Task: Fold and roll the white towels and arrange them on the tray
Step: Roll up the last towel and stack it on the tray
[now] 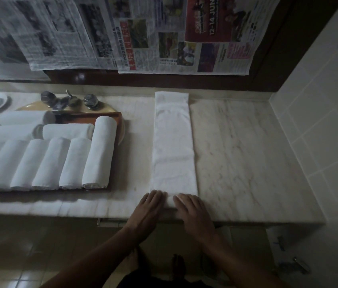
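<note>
2 hands are laid flat on the near end of the towel [173,146]: the left hand [150,206] and right hand [192,210] side by side, fingers straight and pressed down. The first turn is probably being kept tight and even this way. Ahead of the hands, the folded strip is stretched straight away across the counter [247,142], so a clean run for rolling is given. Left of the left hand, the tray [93,114] is seen, packed with finished rolls [99,152]. This 1 is judged to go beside them.
</note>
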`<state>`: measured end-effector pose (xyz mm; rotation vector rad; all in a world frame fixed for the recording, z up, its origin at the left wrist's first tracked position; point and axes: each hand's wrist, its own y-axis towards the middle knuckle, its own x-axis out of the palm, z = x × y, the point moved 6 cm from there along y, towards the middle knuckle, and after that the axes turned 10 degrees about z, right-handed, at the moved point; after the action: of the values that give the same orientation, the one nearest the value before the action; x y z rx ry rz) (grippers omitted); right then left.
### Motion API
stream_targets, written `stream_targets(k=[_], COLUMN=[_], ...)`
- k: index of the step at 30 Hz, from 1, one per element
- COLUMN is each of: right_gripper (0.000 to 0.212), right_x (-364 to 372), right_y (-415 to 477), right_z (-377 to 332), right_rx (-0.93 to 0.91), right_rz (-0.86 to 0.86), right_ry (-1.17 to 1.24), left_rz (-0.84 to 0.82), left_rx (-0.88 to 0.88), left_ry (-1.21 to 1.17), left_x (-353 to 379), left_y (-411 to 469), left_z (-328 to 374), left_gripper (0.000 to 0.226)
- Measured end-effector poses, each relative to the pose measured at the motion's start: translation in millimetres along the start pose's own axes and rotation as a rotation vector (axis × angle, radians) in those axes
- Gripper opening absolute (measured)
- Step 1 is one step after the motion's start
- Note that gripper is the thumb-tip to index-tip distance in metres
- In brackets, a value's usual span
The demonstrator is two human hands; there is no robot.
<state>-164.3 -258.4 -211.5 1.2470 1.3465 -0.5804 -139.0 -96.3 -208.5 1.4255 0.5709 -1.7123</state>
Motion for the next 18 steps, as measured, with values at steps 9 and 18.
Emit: stream_targets(k=[9,18], right_gripper=[0.047,0.02], right_x=[-20.0,-32.8], right_y=[-5.0,7.7], right_z=[13.0,39.3], right_rx=[0.075,0.374], right_rz=[-0.119,-0.248], right_ry=[0.181,0.415], left_rz=[0.009,-0.008], left_rx=[-0.032,-0.309], left_ry=[-0.196,-0.357], left_x=[-14.2,-26.7], left_y=[-18.9,-13.9], left_z=[-6.6,-23.1], left_gripper=[0.055,0.02])
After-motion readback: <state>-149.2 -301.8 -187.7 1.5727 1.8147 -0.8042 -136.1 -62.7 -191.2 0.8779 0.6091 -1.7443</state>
